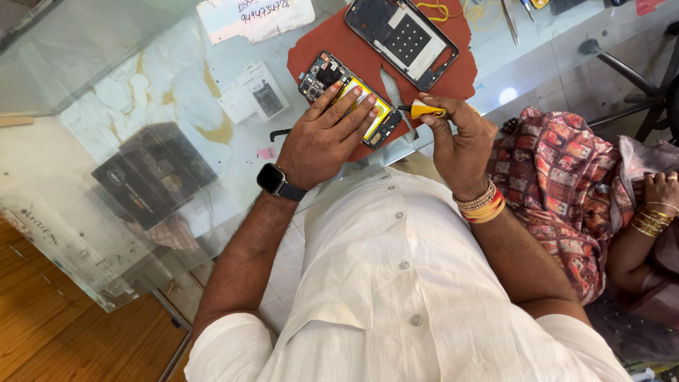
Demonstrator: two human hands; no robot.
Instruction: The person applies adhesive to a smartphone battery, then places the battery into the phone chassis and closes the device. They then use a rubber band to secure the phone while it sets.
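I press my left hand fingers flat on the open black phone with yellow battery | right hand pinches small yellow-handled screwdriver | phone looks thin, breakable; hold its edges.

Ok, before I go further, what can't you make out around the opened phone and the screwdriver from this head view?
- Screwdriver tip: too small, where it meets the opened phone is unclear.
- Phone's middle: covered by the left hand fingers.
- Screwdriver handle's rear: wrapped inside the right hand.
- Tweezers: cut off by the top edge.
- Back frame: upper corner cut off by the top edge.
- Box under the glass table: blurred by reflections.
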